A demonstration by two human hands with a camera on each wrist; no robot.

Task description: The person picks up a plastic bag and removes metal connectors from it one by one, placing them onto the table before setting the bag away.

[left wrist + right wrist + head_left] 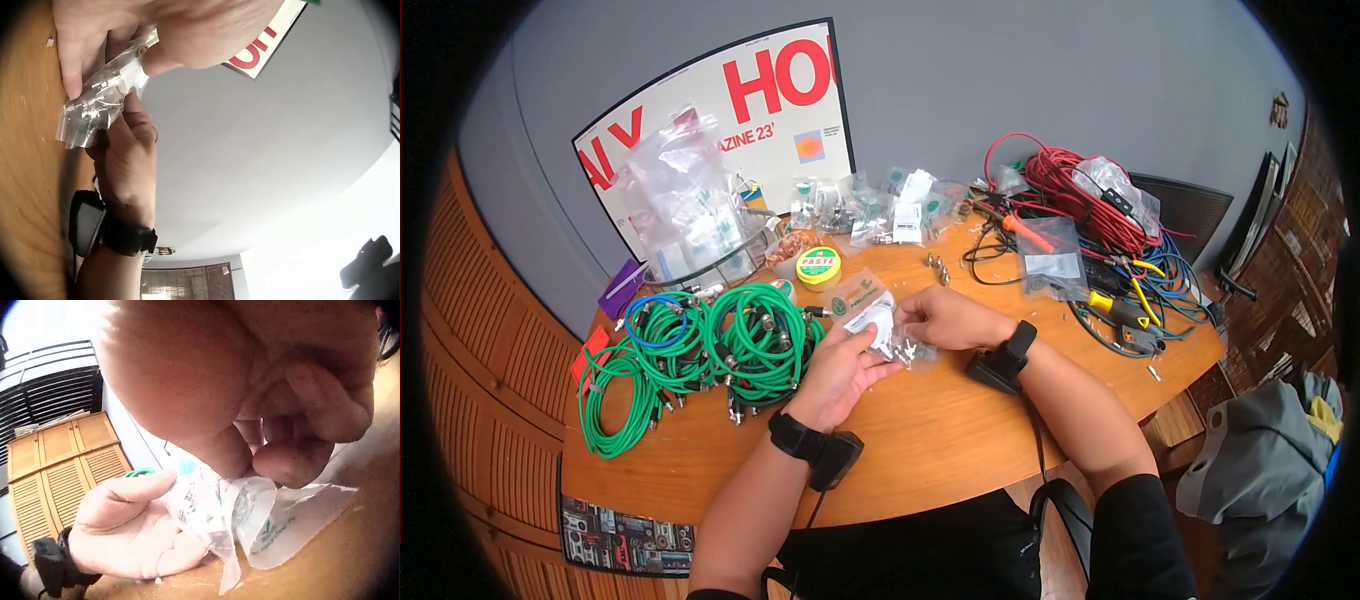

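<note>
Low over the wooden table, a clear plastic bag (914,352) with a white label and small metallic pieces inside is held between both hands. My left hand (836,378) grips it from the left, thumb over the label and fingers beneath. At the bag's right side, my right hand (950,322) pinches the plastic with curled fingers; the right wrist view shows the bag (275,528) creased below those fingertips. Beyond the hands, several small metal connectors (940,268) stand on the table. Coiled green cables (760,335) with connector ends lie left of my left hand.
Behind the hands are a yellow paste tin (818,265) and more filled plastic bags (905,215). A wire basket (710,270) with bags stands at the back left. Red cable coils (1080,190), a small bag (1052,262) and yellow-handled tools (1115,308) crowd the right side.
</note>
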